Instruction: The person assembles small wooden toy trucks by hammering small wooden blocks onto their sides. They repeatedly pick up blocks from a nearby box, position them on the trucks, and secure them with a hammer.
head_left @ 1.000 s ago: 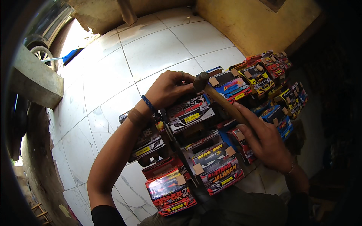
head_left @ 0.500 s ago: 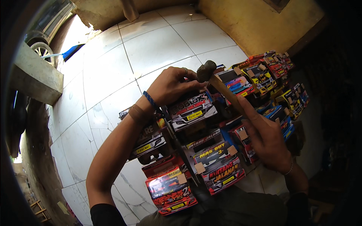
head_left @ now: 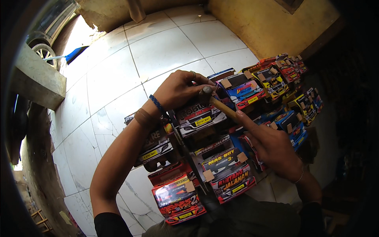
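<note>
My right hand (head_left: 274, 146) is wrapped round the wooden handle of a hammer (head_left: 223, 104), index finger stretched along it. The dark hammer head sits right beside the fingertips of my left hand (head_left: 181, 90). That hand's fingers are pinched together at the upper edge of a white and black toy truck (head_left: 203, 118) with a yellow plate; whatever lies between them is too small or hidden to make out. Just right of it stands a blue toy truck (head_left: 244, 93) with small tan tabs on its front.
Nearer me are a red toy truck (head_left: 179, 199) and a black and red one (head_left: 229, 173). A grey truck (head_left: 156, 148) stands under my left forearm. Several more trucks (head_left: 272, 83) line up to the right. White floor tiles (head_left: 106, 79) spread left, with a yellow wall (head_left: 272, 27) behind.
The hammer head has come down and toward me, from above the left fingertips to right beside them. My right hand has lowered slightly with it; my left hand stays in place.
</note>
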The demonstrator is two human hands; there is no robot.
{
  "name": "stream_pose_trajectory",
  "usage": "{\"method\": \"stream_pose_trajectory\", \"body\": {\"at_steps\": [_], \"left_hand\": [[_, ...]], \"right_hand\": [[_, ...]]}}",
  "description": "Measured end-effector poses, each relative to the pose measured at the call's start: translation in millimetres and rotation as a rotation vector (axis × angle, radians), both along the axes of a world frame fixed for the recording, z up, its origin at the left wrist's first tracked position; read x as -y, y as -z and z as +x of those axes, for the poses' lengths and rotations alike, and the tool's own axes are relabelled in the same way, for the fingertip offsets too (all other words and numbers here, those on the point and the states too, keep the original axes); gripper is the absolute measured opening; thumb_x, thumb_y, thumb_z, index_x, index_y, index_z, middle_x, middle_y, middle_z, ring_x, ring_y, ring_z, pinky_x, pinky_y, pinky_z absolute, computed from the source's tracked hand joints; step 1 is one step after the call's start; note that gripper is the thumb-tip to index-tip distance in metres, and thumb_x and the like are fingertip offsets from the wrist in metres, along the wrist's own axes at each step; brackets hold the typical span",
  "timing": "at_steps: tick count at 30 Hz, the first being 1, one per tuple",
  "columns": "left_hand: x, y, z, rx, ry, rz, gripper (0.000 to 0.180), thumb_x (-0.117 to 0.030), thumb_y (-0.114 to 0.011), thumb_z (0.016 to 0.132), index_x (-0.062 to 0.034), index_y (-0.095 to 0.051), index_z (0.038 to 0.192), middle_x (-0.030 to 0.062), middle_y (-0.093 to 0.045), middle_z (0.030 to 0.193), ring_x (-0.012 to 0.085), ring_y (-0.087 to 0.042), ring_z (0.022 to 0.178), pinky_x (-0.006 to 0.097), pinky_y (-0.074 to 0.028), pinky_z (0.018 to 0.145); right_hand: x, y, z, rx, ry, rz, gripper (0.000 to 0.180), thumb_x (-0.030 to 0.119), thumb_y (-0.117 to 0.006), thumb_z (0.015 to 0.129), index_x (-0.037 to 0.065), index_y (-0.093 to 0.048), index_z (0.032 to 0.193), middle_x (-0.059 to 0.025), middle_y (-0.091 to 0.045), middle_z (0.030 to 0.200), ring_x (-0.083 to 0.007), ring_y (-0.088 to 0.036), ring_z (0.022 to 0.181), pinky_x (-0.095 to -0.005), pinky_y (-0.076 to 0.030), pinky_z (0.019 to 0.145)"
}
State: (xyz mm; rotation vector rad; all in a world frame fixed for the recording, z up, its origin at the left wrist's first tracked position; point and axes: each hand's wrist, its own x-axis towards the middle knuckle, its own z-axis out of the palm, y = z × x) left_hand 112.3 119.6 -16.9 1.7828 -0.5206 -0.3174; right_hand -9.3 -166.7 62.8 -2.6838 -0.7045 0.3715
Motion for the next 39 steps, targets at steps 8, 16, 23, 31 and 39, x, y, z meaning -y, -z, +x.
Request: {"method": "stream_pose_trajectory", "body": {"at_steps": [8,16,23,31,39], "left_hand": [[-4.9,9.8,4.7,0.066,-0.030,0.110,0.030,-0.022,-0.073,0.097,-0.0026,-0.075,0.119,0.0089,-0.077,0.103,0.0153,-0.072,0.097,0.031,-0.058,0.091],[3.7,-6.1,-7.0,-0.113,-0.078,0.024,0.038,-0.034,-0.074,0.097,-0.0016,-0.076,0.116,0.0106,-0.078,0.095,0.0116,-0.071,0.083,0.025,-0.058,0.075],[-1.3,7.6,1.1,-0.076,-0.031,-0.072,0.039,-0.033,-0.074,0.097,0.0001,-0.074,0.118,0.0093,-0.077,0.097,0.0110,-0.071,0.085,0.024,-0.059,0.075],[-0.1,2.6,-6.1,-0.211,-0.091,-0.066,0.040,-0.035,-0.075,0.096,-0.0004,-0.075,0.116,0.0057,-0.075,0.092,0.0077,-0.068,0.082,0.023,-0.057,0.072],[0.9,5.7,-1.2,-0.199,-0.082,-0.067,0.041,-0.036,-0.075,0.096,0.0005,-0.075,0.116,0.0060,-0.076,0.093,0.0076,-0.068,0.083,0.023,-0.057,0.074]], "right_hand": [[4.3,0.3,1.9,0.201,-0.048,0.170,0.058,0.002,-0.058,0.100,0.010,-0.044,0.156,-0.0202,-0.069,0.095,-0.0267,-0.064,0.071,-0.0389,-0.052,0.069],[30.1,-13.7,-21.1,0.473,0.161,0.542,0.060,0.001,-0.060,0.098,0.010,-0.045,0.155,-0.0206,-0.067,0.128,-0.0277,-0.069,0.075,-0.0352,-0.056,0.074],[25.6,-15.8,-13.8,0.179,-0.012,0.203,0.061,0.004,-0.065,0.096,0.015,-0.048,0.154,-0.0158,-0.067,0.088,-0.0247,-0.064,0.068,-0.0372,-0.052,0.065],[3.4,3.5,4.5,0.304,-0.092,0.088,0.062,0.011,-0.067,0.096,0.021,-0.048,0.154,-0.0098,-0.060,0.069,-0.0255,-0.062,0.058,-0.0399,-0.050,0.056],[7.1,2.1,7.7,0.280,-0.091,0.104,0.060,0.014,-0.065,0.099,0.022,-0.047,0.155,-0.0132,-0.065,0.074,-0.0256,-0.065,0.060,-0.0390,-0.052,0.058]]}}
